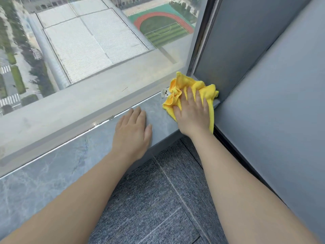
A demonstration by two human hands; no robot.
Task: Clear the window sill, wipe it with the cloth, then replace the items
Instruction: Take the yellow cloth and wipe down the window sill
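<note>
From the head view, the wiping step is under way. The right hand is lying flat, fingers spread, pressing the yellow cloth onto the sill at centre right of the frame, where the sill is meeting the grey wall. It is pressing down on the cloth, not closing around it. The left hand is resting open and empty on the bare sill just left of centre, apparently bracing.

The next move is probably calling for a drag of the cloth leftward along the sill, with the left hand getting out of the way.

No removed items are showing anywhere, so where they are waiting cannot be told. A small white tag beside the cloth is too tiny to read. Carpet is filling the lower middle.
</note>
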